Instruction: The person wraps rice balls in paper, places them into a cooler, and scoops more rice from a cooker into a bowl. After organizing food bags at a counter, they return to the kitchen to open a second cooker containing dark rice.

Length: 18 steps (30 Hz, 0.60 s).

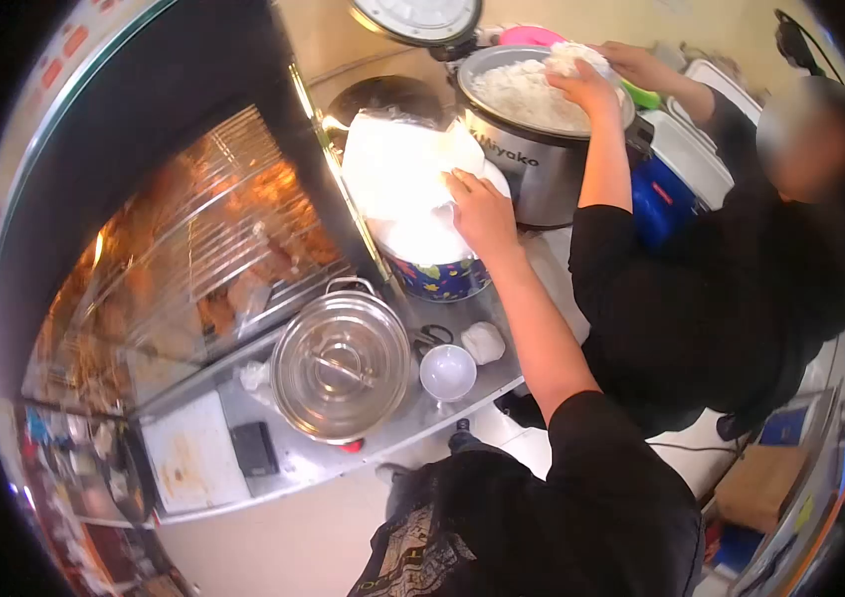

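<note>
My right hand (485,214) reaches forward with its fingers closed at the right edge of a white sheet (397,169), which is overexposed by bright light. The sheet lies over a round blue container with a colourful leaf pattern (440,281). My left hand is out of view. Just beyond my hand stands a large Miyako rice cooker (532,189), its lid (420,15) raised, full of white rice (522,92). A co-worker's hands (586,88) hold a clump of rice above it.
On the metal counter are a lidded steel pot (341,366), a small white bowl (448,373), black-handled scissors (433,336), a white bundle (483,342) and a stained white board (193,453). A lit glass case with wire racks (233,209) stands left. The co-worker (711,289) stands close on the right.
</note>
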Available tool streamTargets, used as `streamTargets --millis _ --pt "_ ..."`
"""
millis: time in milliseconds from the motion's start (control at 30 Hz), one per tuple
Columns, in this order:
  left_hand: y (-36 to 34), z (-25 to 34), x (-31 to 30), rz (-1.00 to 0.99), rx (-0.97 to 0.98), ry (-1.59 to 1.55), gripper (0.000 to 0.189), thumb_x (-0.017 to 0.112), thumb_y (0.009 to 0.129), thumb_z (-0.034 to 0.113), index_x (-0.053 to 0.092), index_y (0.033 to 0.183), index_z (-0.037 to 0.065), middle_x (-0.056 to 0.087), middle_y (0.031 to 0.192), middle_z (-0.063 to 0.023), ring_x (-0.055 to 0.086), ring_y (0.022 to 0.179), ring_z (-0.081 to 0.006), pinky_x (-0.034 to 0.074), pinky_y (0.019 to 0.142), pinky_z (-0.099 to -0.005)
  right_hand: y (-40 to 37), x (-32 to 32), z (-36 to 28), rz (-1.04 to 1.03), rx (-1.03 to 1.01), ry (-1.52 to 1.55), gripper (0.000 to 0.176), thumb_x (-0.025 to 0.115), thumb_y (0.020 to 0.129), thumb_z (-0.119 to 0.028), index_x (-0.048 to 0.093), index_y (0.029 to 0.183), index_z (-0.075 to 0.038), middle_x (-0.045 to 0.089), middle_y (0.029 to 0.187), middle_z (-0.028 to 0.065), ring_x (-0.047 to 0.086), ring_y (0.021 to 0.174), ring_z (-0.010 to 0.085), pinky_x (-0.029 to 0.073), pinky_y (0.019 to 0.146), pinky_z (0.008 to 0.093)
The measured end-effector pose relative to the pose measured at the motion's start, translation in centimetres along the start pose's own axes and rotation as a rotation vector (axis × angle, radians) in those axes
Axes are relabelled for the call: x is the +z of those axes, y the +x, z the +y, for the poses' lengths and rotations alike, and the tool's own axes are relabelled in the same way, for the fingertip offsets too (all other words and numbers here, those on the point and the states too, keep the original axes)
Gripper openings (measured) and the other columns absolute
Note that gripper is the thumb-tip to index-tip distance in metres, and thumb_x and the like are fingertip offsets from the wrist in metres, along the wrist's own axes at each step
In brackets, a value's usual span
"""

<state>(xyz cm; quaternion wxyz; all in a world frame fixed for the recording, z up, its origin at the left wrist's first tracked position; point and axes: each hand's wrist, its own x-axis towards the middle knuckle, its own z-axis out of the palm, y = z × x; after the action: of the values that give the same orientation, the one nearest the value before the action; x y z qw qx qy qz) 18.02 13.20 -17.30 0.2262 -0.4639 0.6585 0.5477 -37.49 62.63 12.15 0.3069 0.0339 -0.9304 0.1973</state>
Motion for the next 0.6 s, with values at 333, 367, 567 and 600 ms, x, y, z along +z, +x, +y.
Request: streamTargets --millis 333,367,567,600 --pt "11.7 17.7 -4.6 -0.166 0.196 0.215 0.023 0.060 0.090 0.021 0.064 0.107 0.005 0.066 0.086 -0.0094 0.062 0.072 -0.0196 0.048 0.061 -0.0302 -12.0 -5.8 -3.3 0.582 0.194 0.075 0.066 0.053 0.070 0.012 0.060 0.130 -0.011 0.057 0.134 0.0167 0.058 0.118 0.0388 0.046 0.102 0.0439" --pt "12.7 19.5 -4.4 -0.187 0.219 0.234 0.023 0.060 0.090 0.021 0.064 0.107 0.005 0.066 0.086 -0.0094 0.062 0.073 -0.0196 0.048 0.062 -0.0303 -13.4 -5.6 -3.1 0.583 0.207 0.042 0.066 0.053 0.070 0.012 0.060 0.132 -0.013 0.056 0.136 0.0164 0.057 0.119 0.0391 0.045 0.103 0.0447" --pt "10.7 29.6 -3.7 -0.273 0.360 0.367 0.023 0.062 0.089 0.020 0.065 0.105 0.005 0.067 0.089 -0.0098 0.064 0.076 -0.0200 0.048 0.067 -0.0309 -20.8 -1.9 0.1 0.073 0.441 -0.537 0.056 0.055 0.084 -0.004 0.057 0.137 -0.022 0.055 0.138 0.0142 0.050 0.127 0.0349 0.040 0.104 0.0523" --pt "9.4 30.9 -4.0 -0.290 0.375 0.385 0.023 0.063 0.089 0.020 0.065 0.105 0.005 0.067 0.089 -0.0098 0.064 0.077 -0.0200 0.049 0.068 -0.0310 -22.6 -0.2 2.0 0.008 0.517 -0.577 0.054 0.054 0.085 -0.006 0.056 0.137 -0.023 0.055 0.137 0.0138 0.050 0.127 0.0347 0.040 0.104 0.0527"
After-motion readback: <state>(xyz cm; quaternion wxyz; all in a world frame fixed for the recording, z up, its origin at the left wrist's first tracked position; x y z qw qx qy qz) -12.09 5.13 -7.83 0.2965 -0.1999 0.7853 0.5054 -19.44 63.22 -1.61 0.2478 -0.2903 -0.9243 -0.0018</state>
